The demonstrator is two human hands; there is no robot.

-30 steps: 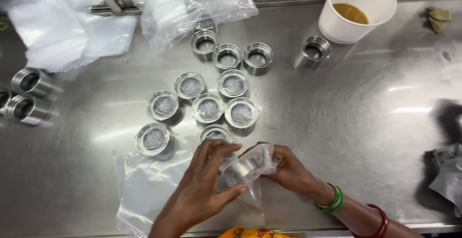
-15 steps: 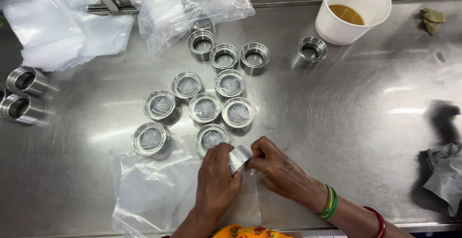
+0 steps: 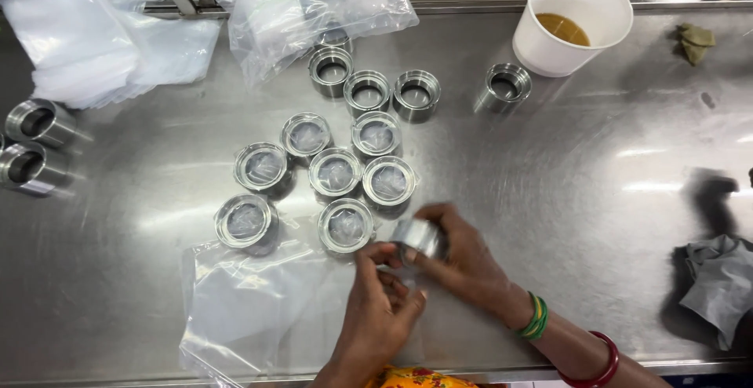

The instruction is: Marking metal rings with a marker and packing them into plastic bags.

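Both hands met low in the frame: the right hand (image 3: 463, 266) gripped a wrapped metal ring (image 3: 418, 237), left hand (image 3: 380, 306) fingers pinched its film. Bare steel table (image 3: 596, 168) spread rightward. Upper right, a white cup (image 3: 576, 19) held brown liquid.

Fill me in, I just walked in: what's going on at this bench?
A person holds a metal ring in the right hand, with the left hand at it, above a clear plastic bag. Seven wrapped rings sit grouped on the steel table; bare rings and a paper cup stand beyond.
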